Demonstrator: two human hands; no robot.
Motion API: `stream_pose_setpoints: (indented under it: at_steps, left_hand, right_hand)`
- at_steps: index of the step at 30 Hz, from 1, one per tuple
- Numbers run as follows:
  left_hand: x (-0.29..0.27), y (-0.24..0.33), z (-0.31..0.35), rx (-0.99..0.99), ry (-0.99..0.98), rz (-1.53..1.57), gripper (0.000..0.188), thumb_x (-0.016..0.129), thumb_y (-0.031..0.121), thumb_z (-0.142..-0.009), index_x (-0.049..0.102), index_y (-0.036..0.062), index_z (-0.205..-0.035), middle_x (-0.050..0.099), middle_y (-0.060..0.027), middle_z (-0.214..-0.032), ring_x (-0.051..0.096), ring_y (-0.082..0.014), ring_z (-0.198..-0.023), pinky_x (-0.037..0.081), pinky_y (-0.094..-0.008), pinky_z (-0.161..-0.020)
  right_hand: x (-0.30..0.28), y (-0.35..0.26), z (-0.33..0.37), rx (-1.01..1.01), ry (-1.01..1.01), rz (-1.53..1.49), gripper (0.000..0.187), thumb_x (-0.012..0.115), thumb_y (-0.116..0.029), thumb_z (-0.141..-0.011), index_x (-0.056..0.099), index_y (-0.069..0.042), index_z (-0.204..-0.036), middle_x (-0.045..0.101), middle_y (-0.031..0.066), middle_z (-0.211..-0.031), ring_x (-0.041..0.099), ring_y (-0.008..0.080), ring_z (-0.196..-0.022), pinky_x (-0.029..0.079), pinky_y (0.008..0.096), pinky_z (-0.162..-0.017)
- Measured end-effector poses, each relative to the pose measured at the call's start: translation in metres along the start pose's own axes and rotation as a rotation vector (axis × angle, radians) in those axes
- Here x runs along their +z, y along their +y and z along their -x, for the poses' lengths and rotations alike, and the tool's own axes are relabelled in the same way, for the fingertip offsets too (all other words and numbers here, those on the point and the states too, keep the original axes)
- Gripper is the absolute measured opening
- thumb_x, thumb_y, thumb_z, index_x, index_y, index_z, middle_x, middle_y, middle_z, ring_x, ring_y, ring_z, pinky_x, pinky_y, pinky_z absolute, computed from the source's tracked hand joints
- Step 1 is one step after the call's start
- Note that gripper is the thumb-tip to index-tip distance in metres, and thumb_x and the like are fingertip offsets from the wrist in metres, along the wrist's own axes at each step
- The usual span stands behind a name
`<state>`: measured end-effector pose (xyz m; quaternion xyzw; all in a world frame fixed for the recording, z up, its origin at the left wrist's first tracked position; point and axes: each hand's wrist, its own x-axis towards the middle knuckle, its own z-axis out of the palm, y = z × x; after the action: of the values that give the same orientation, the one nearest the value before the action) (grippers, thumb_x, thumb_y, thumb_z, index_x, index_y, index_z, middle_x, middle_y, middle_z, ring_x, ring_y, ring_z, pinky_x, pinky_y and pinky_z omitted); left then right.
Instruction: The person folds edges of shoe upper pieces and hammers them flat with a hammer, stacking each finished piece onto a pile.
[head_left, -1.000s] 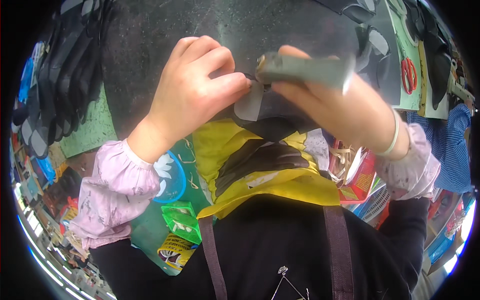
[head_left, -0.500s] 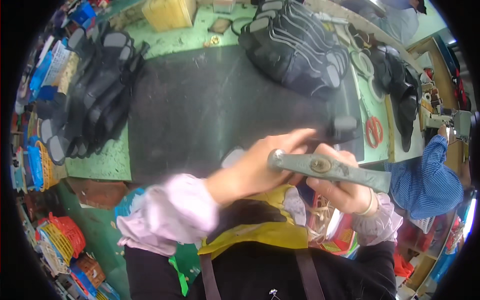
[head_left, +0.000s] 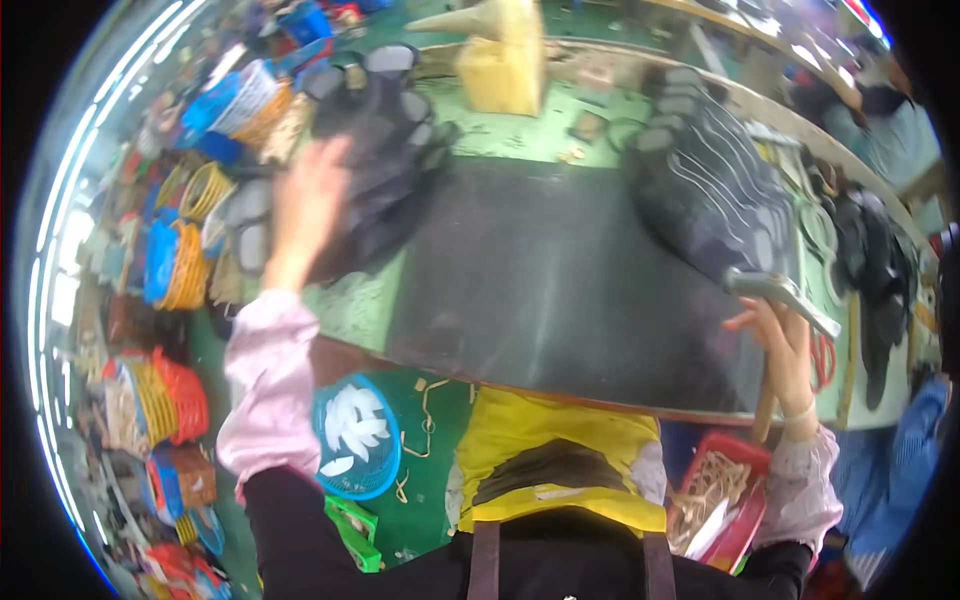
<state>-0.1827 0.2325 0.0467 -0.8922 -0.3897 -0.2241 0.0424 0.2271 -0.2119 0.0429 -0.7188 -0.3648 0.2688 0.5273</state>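
My left hand [head_left: 312, 205] is stretched over the left pile of black shoe uppers [head_left: 385, 195], which have grey oval patches. Motion blurs its fingers, but they look extended, and I see nothing held in them. At the right end of the dark work mat [head_left: 520, 290], my right hand [head_left: 785, 345] grips a hammer [head_left: 790, 292]. The grey metal head sits above the fingers and the wooden handle runs down past the palm. Some of the right fingers stick out loosely. Just beyond the hammer lies a second pile of black uppers [head_left: 705, 190] with pale edge lines.
A yellow block [head_left: 500, 75] stands at the back of the green table. Red-handled scissors [head_left: 822, 362] lie right of the mat. Below the table edge are a blue basket [head_left: 390, 470] of white pieces and a red basket [head_left: 725, 550]. A person in blue [head_left: 890, 480] is at the right.
My hands have parted from in front of my body. The left went out to the left pile; the right carried the hammer rightward. The view has shifted, so the table sits further right.
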Motion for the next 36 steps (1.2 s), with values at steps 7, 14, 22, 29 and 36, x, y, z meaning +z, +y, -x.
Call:
stream_pose_setpoints:
  at_steps: [7, 14, 22, 29, 36]
  left_hand:
    - [0.017, 0.057, -0.009, -0.179, 0.034, -0.301, 0.053, 0.059, 0.049, -0.102, 0.056, 0.0224, -0.147, 0.047, -0.0214, -0.154, 0.041, -0.044, -0.144, 0.034, -0.0589, -0.116]
    - [0.083, 0.303, -0.019, 0.745, 0.328, 0.49, 0.03, 0.07, 0.015, -0.083, 0.075, 0.0121, -0.112, 0.068, -0.0157, -0.119, 0.061, -0.0355, -0.121, 0.048, -0.0482, -0.105]
    - [0.154, 0.508, -0.019, 0.661, -0.119, -0.201, 0.048, 0.054, 0.027, -0.099, 0.064, -0.003, -0.135, 0.067, -0.0146, -0.124, 0.056, -0.0327, -0.119, 0.034, -0.051, -0.106]
    - [0.138, 0.505, -0.04, 0.659, -0.258, 0.077, 0.033, 0.061, 0.033, -0.092, 0.077, 0.0105, -0.11, 0.076, -0.0069, -0.105, 0.068, -0.0275, -0.105, 0.039, -0.0466, -0.096]
    - [0.093, 0.406, -0.06, 0.639, -0.296, 1.152, 0.025, 0.079, 0.026, -0.09, 0.065, 0.0055, -0.089, 0.062, -0.0081, -0.076, 0.064, -0.0164, -0.071, 0.048, -0.0313, -0.065]
  right_hand:
    - [-0.057, 0.055, -0.031, -0.186, -0.011, 0.043, 0.028, 0.052, -0.018, -0.109, 0.062, 0.002, -0.125, 0.072, 0.0105, -0.088, 0.066, 0.0147, -0.082, 0.048, 0.0312, -0.086]
    - [-0.097, 0.079, -0.114, -0.242, 0.019, 0.279, 0.024, 0.055, -0.016, -0.108, 0.066, 0.003, -0.118, 0.073, 0.0076, -0.111, 0.06, 0.0169, -0.111, 0.044, 0.0331, -0.102]
    - [-0.138, 0.147, -0.144, -0.153, 0.088, 0.308, 0.038, 0.057, -0.018, -0.107, 0.058, 0.006, -0.136, 0.063, 0.0124, -0.136, 0.06, 0.0183, -0.122, 0.045, 0.0334, -0.107]
    - [-0.128, 0.121, -0.132, 0.013, -0.001, -0.081, 0.029, 0.055, -0.02, -0.107, 0.068, 0.004, -0.118, 0.075, 0.0114, -0.108, 0.069, 0.018, -0.103, 0.049, 0.0305, -0.099]
    - [-0.104, 0.097, -0.123, -0.188, 0.043, 0.088, 0.025, 0.056, -0.02, -0.106, 0.062, 0.003, -0.114, 0.075, 0.0114, -0.112, 0.069, 0.0183, -0.099, 0.05, 0.031, -0.097]
